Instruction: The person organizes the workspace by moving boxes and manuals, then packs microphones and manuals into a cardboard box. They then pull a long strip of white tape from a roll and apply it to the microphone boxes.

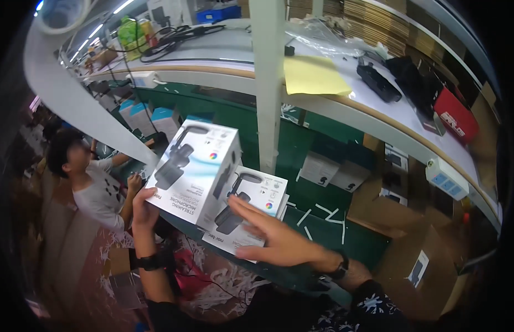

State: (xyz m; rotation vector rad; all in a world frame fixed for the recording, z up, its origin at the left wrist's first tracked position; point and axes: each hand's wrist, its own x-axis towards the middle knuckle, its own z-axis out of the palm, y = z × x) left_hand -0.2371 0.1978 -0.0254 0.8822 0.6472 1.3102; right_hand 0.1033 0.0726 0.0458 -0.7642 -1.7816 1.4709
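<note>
A white box printed with a picture of a black microphone (pixel 193 166) stands tilted in front of me, its face turned up. My left hand (pixel 144 210) grips its lower left corner, with the thumb on the front face. Right beside it, a second white microphone box (pixel 273 191) of the same print lies with more white edges showing under it. My right hand (pixel 279 235) rests on that box with fingers stretched out over the printed picture. Part of this print is hidden under the fingers.
A white post (pixel 266 83) rises behind the boxes, with a shelf holding a yellow sheet (pixel 312 76) and a red pouch (pixel 456 113). Paper strips (pixel 329 213) litter the green bench. An open carton (pixel 401 271) is at lower right. A co-worker (pixel 96 177) sits at left.
</note>
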